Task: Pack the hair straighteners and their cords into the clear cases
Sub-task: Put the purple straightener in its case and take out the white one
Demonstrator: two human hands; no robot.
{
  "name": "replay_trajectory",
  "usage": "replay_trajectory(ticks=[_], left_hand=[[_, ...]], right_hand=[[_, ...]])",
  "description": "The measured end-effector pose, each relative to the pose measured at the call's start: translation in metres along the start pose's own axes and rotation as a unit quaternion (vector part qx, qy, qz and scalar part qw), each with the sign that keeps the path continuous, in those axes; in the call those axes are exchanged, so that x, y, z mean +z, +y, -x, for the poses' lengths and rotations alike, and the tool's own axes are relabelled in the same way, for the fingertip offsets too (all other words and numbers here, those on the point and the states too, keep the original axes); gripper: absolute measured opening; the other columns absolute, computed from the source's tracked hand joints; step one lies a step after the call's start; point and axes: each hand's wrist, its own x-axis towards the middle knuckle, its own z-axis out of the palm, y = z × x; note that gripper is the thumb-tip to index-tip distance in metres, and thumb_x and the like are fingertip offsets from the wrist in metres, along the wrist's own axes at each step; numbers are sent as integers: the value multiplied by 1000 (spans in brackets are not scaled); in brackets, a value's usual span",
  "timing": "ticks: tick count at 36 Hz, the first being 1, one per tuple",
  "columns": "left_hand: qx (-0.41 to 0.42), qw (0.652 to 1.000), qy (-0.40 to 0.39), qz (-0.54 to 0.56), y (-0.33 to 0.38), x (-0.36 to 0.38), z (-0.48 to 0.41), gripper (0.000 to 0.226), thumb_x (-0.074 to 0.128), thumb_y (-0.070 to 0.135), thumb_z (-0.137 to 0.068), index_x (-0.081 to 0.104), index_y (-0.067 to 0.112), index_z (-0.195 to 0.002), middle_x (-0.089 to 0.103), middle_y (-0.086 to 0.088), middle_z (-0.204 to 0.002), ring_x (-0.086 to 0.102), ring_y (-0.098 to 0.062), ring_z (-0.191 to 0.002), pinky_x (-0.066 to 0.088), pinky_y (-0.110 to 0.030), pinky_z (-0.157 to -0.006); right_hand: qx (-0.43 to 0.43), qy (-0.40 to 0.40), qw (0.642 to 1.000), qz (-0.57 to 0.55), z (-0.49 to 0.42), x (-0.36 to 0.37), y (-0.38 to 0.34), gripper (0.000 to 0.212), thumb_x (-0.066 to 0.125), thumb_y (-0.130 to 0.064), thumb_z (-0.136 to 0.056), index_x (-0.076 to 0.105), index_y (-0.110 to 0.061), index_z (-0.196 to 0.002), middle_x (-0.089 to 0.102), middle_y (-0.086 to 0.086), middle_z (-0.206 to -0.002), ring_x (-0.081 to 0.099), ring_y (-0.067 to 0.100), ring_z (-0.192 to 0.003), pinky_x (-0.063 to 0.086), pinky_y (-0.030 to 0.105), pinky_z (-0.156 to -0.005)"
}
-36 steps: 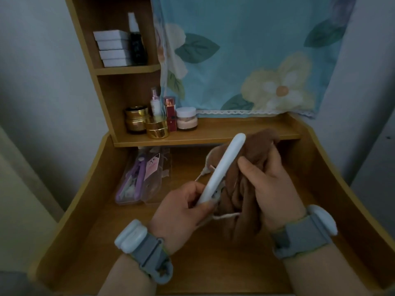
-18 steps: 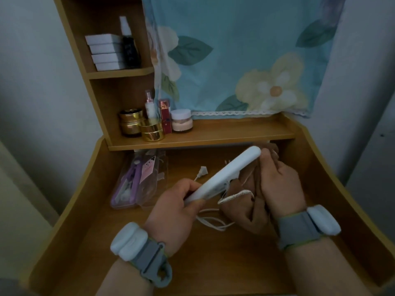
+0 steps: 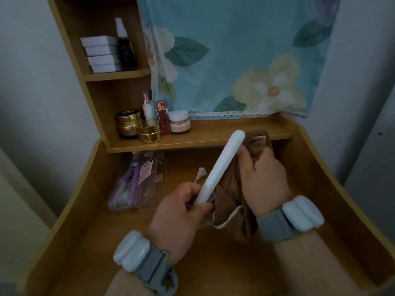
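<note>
we judge the long white plastic hair straightener point(image 3: 220, 167) light, rigid and rather slick, so it is best gripped at its cord end, where our left hand point(image 3: 181, 216) pinches it now. our right hand point(image 3: 264, 178) clutches the soft brown cloth pouch point(image 3: 232, 193) against its far side. the straightener slants toward one o'clock above the wooden desk point(image 3: 213, 263); its thin white cord point(image 3: 226, 221) trails limp. at ten o'clock lies a clear plastic case point(image 3: 139, 184) holding a purple straightener point(image 3: 130, 186).
</note>
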Motion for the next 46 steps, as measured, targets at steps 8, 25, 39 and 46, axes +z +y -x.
replay_trajectory(ticks=[8,25,39,46], left_hand=[[6,997,45,-58,-9,-8,-7,17,67,30,-84,58,40,-93,63,19,-87,61,5,-76,53,-17,-68],[4,997,-68,45,-9,-10,-8,49,62,34,-86,35,61,-117,58,33,-104,56,15,-94,49,-14,-78],[-99,968,4,230,-16,5,-16,15,60,16,-89,69,20,-100,74,-2,-93,70,-23,-90,55,-45,-86],[-111,947,10,301,-18,2,-12,18,58,9,-89,66,11,-105,73,-11,-95,70,-29,-91,53,-47,-88]], right_hand=[[71,-3,995,-64,4,-6,22,31,36,-40,-98,54,-16,-104,46,-14,-76,42,-1,-66,29,11,-55],[113,-187,890,-400,17,-11,7,41,61,-32,-75,58,-19,-114,72,2,-100,70,16,-91,57,32,-81],[69,-165,920,-348,41,29,0,55,73,-14,-79,42,-34,-121,65,-17,-104,65,3,-95,53,25,-88],[22,-144,958,-247,42,28,-2,41,70,-29,-79,49,-33,-115,62,-22,-100,60,-4,-95,50,22,-88]])
